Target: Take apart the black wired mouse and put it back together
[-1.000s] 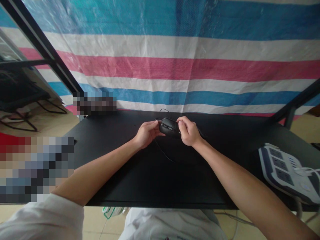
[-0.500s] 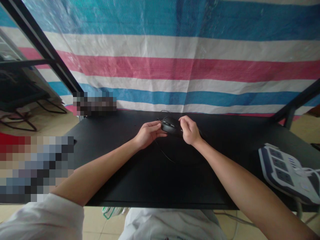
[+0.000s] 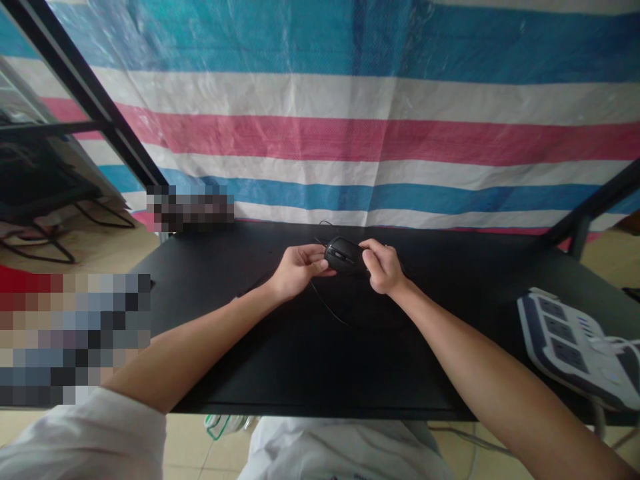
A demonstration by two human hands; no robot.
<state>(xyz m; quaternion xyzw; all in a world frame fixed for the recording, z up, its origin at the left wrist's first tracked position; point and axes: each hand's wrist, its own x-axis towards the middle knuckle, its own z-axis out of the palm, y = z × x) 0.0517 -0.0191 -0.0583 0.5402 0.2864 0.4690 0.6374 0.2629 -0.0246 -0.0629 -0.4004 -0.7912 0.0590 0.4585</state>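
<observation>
A black computer mouse [image 3: 344, 255] is held between both hands above the table, its scroll wheel and side turned partly toward me. At its left end, my left hand [image 3: 299, 270] pinches it with thumb and fingers. My right hand [image 3: 384, 267] grips the other end, thumb on top and fingers curled behind, so that end is partly hidden. A thin black cable [image 3: 330, 310] loops over the table below the hands, and another bit of it shows behind the mouse.
The black table [image 3: 320, 373] spans the view. A white power strip [image 3: 575, 347] with sockets and plugged-in cables lies at the right. Blurred-out items cover the left side and back left corner. A striped tarp [image 3: 310, 140] hangs behind, between dark frame posts.
The mouse has tilted in the hands, so its top with the scroll wheel faces me more. Both hands have shifted slightly toward me, and the left thumb has moved lower.
</observation>
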